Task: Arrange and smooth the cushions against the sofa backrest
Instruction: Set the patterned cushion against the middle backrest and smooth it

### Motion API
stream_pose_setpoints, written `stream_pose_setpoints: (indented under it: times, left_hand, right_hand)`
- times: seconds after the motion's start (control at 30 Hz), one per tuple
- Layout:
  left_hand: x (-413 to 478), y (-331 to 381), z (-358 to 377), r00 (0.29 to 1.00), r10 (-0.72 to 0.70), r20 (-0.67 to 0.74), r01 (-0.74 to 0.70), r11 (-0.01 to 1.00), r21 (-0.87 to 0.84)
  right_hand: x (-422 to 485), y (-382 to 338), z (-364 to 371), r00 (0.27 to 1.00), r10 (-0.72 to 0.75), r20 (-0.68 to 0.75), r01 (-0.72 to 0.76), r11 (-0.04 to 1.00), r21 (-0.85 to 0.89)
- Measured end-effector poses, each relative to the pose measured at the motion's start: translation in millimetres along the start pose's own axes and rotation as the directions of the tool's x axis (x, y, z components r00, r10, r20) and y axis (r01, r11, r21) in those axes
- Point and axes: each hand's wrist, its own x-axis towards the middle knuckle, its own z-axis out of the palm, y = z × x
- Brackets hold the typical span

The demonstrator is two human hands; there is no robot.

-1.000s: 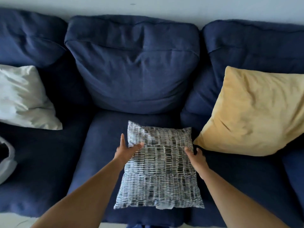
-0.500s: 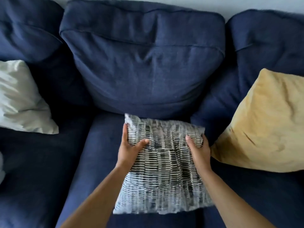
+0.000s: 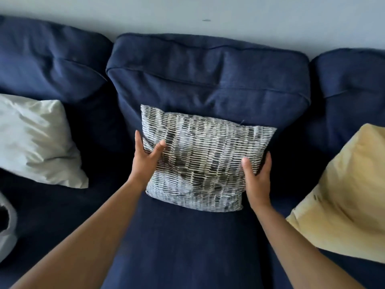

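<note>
The patterned cushion [image 3: 203,161] is leaning against the middle back cushion [image 3: 208,80] of the sofa [image 3: 187,247], its lower edge sitting on the seat. The left hand [image 3: 145,158] is gripping its left edge, thumb across the front and fingers behind; the right hand [image 3: 257,181] is gripping the right edge the same way, so both are holding the cushion between them. It is sitting slightly crooked, the right top corner lower than the left. To finish this step well, the person is probably best off pressing the bottom edge back into the crease where seat meets backrest, levelling the top, then letting go and stroking the front flat, since the fabric is puckering near the thumbs. The white cushion [image 3: 35,140] and yellow cushion [image 3: 345,197] are lying well apart on either side, both tilted, seemingly awaiting the same treatment.
</note>
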Motion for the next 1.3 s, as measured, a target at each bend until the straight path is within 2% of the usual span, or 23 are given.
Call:
stream_pose_setpoints:
  times: [0.17,0.27,0.4,0.5,0.6,0.73,0.83,0.97,1.03,1.07,1.1,1.13,1.2,1.23,1.3]
  left_hand:
    - [32,29,-1,0.996,0.045,-0.079,-0.052,0.994,-0.094]
    - [39,43,3,0.975,-0.007,-0.222,-0.043,0.975,-0.216]
    - [45,47,-4,0.918,0.036,-0.394,-0.160,0.945,-0.286]
    - [45,37,-6,0.924,0.018,-0.382,-0.133,0.951,-0.277]
    - [42,36,-5,0.938,0.026,-0.345,-0.130,0.951,-0.282]
    - [44,48,-8,0.944,0.079,-0.321,-0.188,0.928,-0.322]
    - [48,55,-13,0.908,0.100,-0.407,-0.238,0.922,-0.305]
    - [47,60,-3,0.888,0.063,-0.455,-0.202,0.944,-0.262]
    - [40,63,6,0.840,0.099,-0.534,-0.196,0.972,-0.127]
    - [34,62,11,0.796,0.186,-0.576,-0.205,0.978,0.033]
    - [27,60,15,0.737,0.334,-0.588,-0.242,0.942,0.232]
    - [18,57,22,0.676,0.512,-0.531,-0.310,0.851,0.425]
    - [2,44,39,0.583,0.776,-0.240,-0.465,0.561,0.685]
    - [-3,34,48,0.565,0.823,-0.065,-0.532,0.423,0.733]
    - [-6,13,60,0.570,0.795,0.210,-0.603,0.230,0.764]
  right_hand:
    - [37,-38,-1,0.996,0.004,-0.085,0.002,0.997,0.075]
    - [49,-62,4,0.989,0.008,-0.150,0.004,0.997,0.078]
    - [48,-82,4,0.965,-0.125,-0.231,0.136,0.990,0.034]
    - [42,-82,7,0.975,-0.104,-0.195,0.104,0.995,-0.010]
    - [40,-81,8,0.967,-0.151,-0.204,0.150,0.988,-0.022]
    - [38,-86,9,0.962,-0.163,-0.220,0.178,0.983,0.049]
    - [45,-92,8,0.940,-0.207,-0.271,0.218,0.976,0.009]
    - [50,-86,12,0.936,-0.160,-0.314,0.137,0.986,-0.093]
    - [42,-88,19,0.902,-0.204,-0.381,0.139,0.972,-0.191]
    - [35,-91,23,0.865,-0.284,-0.414,0.201,0.952,-0.232]
    - [28,-93,28,0.808,-0.406,-0.428,0.301,0.907,-0.294]
    - [20,-94,35,0.736,-0.548,-0.397,0.410,0.828,-0.382]
    - [7,-90,56,0.615,-0.771,-0.164,0.592,0.589,-0.551]
    - [2,-85,69,0.577,-0.817,0.008,0.660,0.460,-0.594]
    - [-2,-72,93,0.519,-0.790,0.325,0.753,0.243,-0.612]
